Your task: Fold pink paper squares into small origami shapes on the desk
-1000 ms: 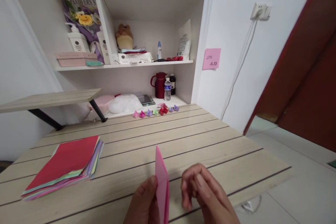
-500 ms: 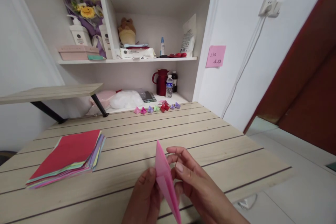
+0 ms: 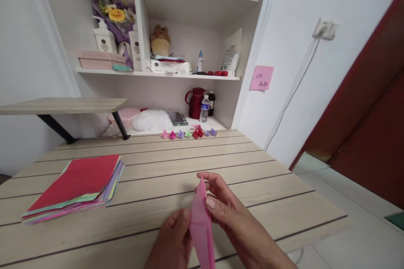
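Observation:
A folded sheet of pink paper (image 3: 200, 229) stands on edge between my two hands, close to the table's front. My left hand (image 3: 177, 235) pinches its left side between thumb and fingers. On the other side, my right hand (image 3: 229, 212) grips the paper's right edge with the thumb, its fingers curled behind the upper corner. Part of those fingers is hidden by the paper. The paper's lower end runs out of view at the bottom.
At left lies a stack of coloured paper (image 3: 75, 185) with a red sheet on top. Small folded paper pieces (image 3: 188, 134) line the table's back edge. Behind them stand a dark red jug (image 3: 196, 104) and a water bottle (image 3: 204, 109). A raised wooden shelf (image 3: 63, 105) is at left.
The pink paper has turned more upright, and its upper corner has shifted right towards my right hand. My right thumb now presses on its edge. The camera view has tilted slightly.

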Motion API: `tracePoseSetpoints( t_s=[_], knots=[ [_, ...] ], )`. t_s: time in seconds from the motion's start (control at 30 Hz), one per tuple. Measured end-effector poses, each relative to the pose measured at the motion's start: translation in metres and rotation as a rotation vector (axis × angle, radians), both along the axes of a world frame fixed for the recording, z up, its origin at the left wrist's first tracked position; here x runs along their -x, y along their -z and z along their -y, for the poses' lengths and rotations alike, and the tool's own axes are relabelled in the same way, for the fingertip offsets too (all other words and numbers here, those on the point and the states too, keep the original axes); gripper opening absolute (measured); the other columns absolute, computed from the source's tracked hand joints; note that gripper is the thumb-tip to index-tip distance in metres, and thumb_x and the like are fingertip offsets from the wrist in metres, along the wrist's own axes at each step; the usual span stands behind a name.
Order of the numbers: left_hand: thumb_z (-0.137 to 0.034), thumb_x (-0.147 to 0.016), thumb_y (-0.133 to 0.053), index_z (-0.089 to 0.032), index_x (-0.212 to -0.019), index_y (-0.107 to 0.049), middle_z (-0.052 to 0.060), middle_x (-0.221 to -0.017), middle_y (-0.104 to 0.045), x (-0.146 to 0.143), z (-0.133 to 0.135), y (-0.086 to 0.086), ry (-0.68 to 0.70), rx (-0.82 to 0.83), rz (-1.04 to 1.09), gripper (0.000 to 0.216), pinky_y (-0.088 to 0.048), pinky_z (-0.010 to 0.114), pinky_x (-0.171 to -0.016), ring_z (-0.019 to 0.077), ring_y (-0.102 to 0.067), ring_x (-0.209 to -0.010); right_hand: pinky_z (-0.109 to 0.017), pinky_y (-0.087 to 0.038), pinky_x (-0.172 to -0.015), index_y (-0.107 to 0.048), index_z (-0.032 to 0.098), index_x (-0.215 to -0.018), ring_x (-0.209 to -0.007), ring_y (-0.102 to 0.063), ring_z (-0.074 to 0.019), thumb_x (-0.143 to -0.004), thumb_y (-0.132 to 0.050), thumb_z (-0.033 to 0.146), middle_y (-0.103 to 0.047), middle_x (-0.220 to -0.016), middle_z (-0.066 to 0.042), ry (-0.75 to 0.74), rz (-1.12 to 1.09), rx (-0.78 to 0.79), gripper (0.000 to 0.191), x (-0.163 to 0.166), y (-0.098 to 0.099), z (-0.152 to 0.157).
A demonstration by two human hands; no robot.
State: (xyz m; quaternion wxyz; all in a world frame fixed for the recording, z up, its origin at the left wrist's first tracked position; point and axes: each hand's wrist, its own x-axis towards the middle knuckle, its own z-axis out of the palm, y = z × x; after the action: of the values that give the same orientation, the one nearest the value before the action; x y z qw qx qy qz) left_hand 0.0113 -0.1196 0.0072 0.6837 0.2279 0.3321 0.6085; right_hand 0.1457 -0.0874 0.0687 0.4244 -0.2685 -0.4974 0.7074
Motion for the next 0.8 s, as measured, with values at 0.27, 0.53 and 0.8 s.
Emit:
tracePoseSetpoints(
  t_s=[0.27, 0.53, 0.8],
  knots=[
    [-0.050, -0.069, -0.079, -0.020, -0.089, -0.074, 0.004, -0.085, -0.073, 0.001, 0.007, -0.010, -0.016, 0.093, -0.056, 0.036, -0.050, 0.032, -0.084, 0.0184, -0.065, -0.081, -0.022, -0.043, -0.066, -0.056, 0.028, -0.120, -0.071, -0.053, -0.0102, -0.086, -0.070, 0.033, -0.054, -0.091, 0.002, -0.067, -0.024, 0.033, 0.037, 0.002, 0.004, -0.005],
    [-0.048, -0.067, -0.082, -0.016, -0.076, -0.072, 0.004, -0.071, -0.068, 0.000, 0.011, -0.019, 0.010, 0.066, -0.019, 0.034, -0.050, 0.029, -0.074, 0.0167, -0.062, -0.071, -0.023, -0.044, -0.064, -0.061, 0.023, -0.109, -0.067, -0.051, -0.0099, -0.086, -0.070, 0.033, -0.052, -0.083, 0.002, -0.097, -0.053, 0.047, 0.026, 0.002, 0.008, -0.006],
    [-0.041, -0.061, -0.085, -0.018, -0.076, -0.072, 0.007, -0.082, -0.074, 0.001, -0.001, -0.007, -0.042, 0.066, 0.047, 0.030, -0.050, 0.036, -0.088, 0.0250, -0.067, -0.089, -0.026, -0.044, -0.074, -0.053, 0.029, -0.125, -0.080, -0.052, -0.0131, -0.089, -0.064, 0.030, -0.057, -0.102, 0.000, 0.061, 0.221, -0.192, 0.038, -0.005, 0.009, -0.007]
  ],
)
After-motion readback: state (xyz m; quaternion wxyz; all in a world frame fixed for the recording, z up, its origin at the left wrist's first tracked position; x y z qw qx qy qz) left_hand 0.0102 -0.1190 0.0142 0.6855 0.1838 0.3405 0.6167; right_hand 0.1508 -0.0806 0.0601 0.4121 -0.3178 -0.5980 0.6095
